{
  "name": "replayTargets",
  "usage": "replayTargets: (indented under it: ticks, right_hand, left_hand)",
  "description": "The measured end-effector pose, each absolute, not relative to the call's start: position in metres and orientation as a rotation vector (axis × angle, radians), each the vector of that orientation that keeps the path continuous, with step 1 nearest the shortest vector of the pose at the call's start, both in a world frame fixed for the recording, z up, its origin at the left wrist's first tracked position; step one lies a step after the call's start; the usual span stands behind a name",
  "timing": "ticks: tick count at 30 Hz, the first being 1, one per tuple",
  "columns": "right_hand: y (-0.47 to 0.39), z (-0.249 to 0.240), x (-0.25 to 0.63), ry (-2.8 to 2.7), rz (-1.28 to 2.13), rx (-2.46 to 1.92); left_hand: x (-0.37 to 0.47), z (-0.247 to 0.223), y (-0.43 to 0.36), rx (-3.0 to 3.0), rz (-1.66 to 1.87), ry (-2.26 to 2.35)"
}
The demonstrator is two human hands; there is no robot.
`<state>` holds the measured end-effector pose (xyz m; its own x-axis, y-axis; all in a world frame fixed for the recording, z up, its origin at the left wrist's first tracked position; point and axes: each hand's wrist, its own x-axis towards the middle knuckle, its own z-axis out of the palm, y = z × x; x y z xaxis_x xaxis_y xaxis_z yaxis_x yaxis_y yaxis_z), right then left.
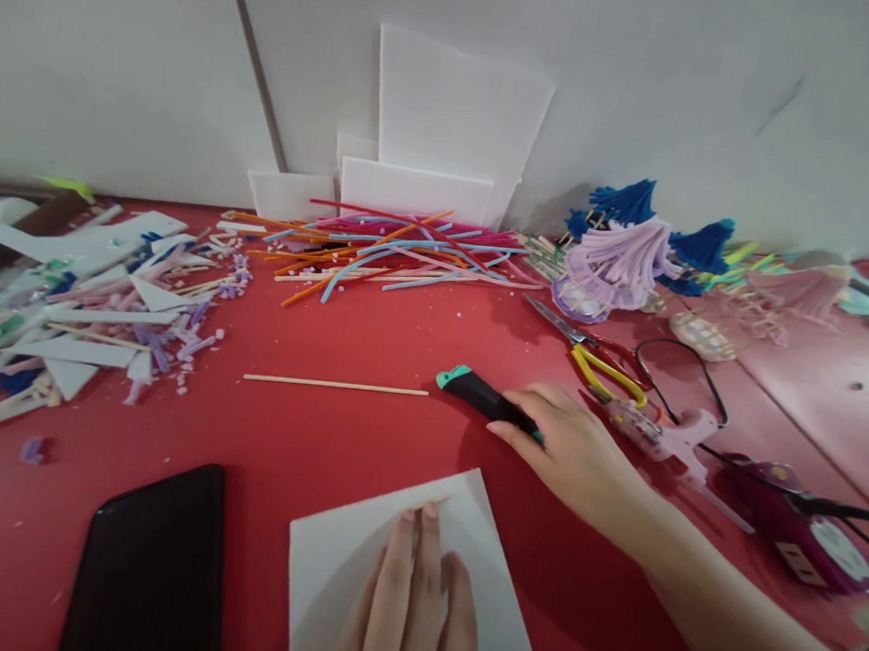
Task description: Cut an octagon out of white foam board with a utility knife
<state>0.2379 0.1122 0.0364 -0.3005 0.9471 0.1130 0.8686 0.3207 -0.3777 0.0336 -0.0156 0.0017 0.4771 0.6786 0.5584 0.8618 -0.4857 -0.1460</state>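
Observation:
My left hand (413, 605) lies flat with fingers stretched out on a square white foam board (327, 548). Under its fingertips, near the board's far edge, is a short thin pale stick (440, 503), partly hidden. To the right, my right hand (557, 438) has thumb and fingers closed around a black and green utility knife (481, 394), held low over the red table or resting on it. No blade shows clearly. Just left of the knife's tip, a long thin wooden stick (335, 385) lies crosswise on the table.
A black phone or tablet (152, 564) lies front left. Foam and stick scraps (119, 321) pile at left; coloured pipe cleaners (402, 248) lie along the wall beneath white boards (459, 107). On the right are pliers (604, 369), a glue gun (667, 434), a purple power strip (795, 524) and pipe-cleaner models (620, 260).

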Motion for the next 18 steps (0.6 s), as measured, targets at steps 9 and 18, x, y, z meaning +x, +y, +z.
replayTargets:
  ticks: [9, 18]
  right_hand:
    - [0.113, 0.085, 0.249, -1.258, 1.158, -1.219]
    - [0.106, 0.081, 0.216, -1.085, 1.465, -0.987]
  left_hand:
    - [0.035, 0.001, -0.016, -2.312, -0.599, -1.283]
    - [0.031, 0.010, -0.016, -2.387, -0.539, -1.239]
